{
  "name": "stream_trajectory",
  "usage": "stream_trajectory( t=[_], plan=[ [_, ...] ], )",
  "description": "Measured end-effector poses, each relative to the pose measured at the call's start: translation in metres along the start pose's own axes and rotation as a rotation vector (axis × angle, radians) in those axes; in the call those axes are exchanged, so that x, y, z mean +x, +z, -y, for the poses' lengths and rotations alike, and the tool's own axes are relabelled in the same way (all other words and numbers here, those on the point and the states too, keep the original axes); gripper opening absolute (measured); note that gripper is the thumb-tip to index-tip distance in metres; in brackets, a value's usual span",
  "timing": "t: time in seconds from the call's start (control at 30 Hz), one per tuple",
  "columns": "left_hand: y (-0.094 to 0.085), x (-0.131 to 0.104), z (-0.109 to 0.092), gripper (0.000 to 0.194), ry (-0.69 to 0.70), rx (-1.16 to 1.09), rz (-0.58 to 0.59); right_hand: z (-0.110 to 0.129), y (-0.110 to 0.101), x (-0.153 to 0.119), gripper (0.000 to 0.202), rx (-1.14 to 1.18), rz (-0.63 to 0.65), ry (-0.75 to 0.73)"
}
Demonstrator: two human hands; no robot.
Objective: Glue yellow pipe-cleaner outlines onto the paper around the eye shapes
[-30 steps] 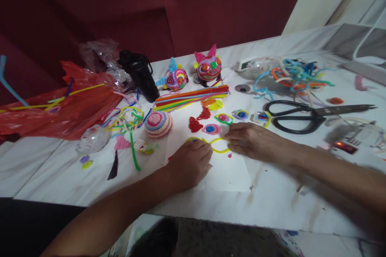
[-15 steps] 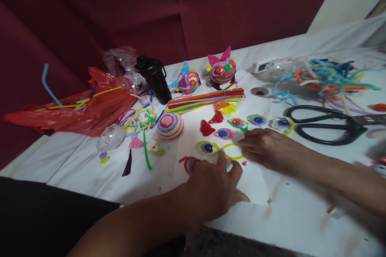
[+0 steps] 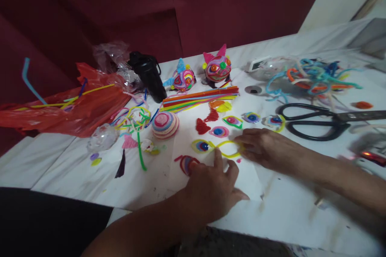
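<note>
A yellow strip bent into an eye-shaped loop (image 3: 230, 156) lies on white paper (image 3: 247, 184). My left hand (image 3: 212, 188) rests low on the paper, its index fingertip at the loop's left end, its fingers apart. At the loop's right end, my right hand (image 3: 262, 146) has its fingers close together on the yellow strip. Left of the loop is a yellow-rimmed eye piece with a blue centre (image 3: 202, 146). A red-rimmed eye piece (image 3: 187, 164) is partly under my left hand. Pink (image 3: 219, 131), green-rimmed (image 3: 233, 121) and blue (image 3: 251, 117) eye pieces lie above.
Black-handled scissors (image 3: 319, 122) lie right, below tangled strips (image 3: 322, 76). Behind are a bundle of strips (image 3: 199, 98), two cat-like heads (image 3: 217, 68) (image 3: 184, 79) and a black bottle (image 3: 149, 76). A striped dome (image 3: 165, 124) and red bag (image 3: 90, 104) are left.
The view has shifted slightly, so the table items appear further left. Both hands remain at the yellow loop, with little change in their pose.
</note>
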State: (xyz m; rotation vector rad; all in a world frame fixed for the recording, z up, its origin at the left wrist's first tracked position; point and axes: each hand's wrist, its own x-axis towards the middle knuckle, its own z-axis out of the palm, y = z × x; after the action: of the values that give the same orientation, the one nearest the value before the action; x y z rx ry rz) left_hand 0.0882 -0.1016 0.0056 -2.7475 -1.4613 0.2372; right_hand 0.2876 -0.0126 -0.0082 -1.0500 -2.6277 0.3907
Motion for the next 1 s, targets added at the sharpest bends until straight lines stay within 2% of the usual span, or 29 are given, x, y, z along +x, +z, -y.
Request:
stream_trajectory(
  t=[0.13,0.23,0.37,0.53,0.73,1.0],
  plan=[
    [-0.002,0.000,0.000,0.065,-0.013,0.002,-0.004,-0.005,-0.009,-0.006,0.038,0.076,0.039,0.140],
    [-0.001,0.001,0.001,0.063,-0.011,-0.001,-0.015,-0.005,-0.018,-0.010,0.032,0.067,-0.002,0.246],
    [-0.001,0.000,0.000,0.062,-0.010,0.012,-0.020,0.002,-0.024,-0.009,0.022,0.055,0.066,0.351],
    [-0.003,-0.001,-0.001,0.061,-0.020,-0.004,-0.009,0.010,-0.017,-0.003,0.026,0.075,0.115,0.408],
    [-0.001,-0.001,-0.002,0.060,-0.031,-0.029,-0.021,0.008,-0.009,0.007,0.030,0.076,0.097,0.501],
    [0.003,-0.001,-0.002,0.062,-0.017,-0.014,-0.065,0.002,-0.004,0.011,0.025,0.266,0.070,0.635]
  ],
)
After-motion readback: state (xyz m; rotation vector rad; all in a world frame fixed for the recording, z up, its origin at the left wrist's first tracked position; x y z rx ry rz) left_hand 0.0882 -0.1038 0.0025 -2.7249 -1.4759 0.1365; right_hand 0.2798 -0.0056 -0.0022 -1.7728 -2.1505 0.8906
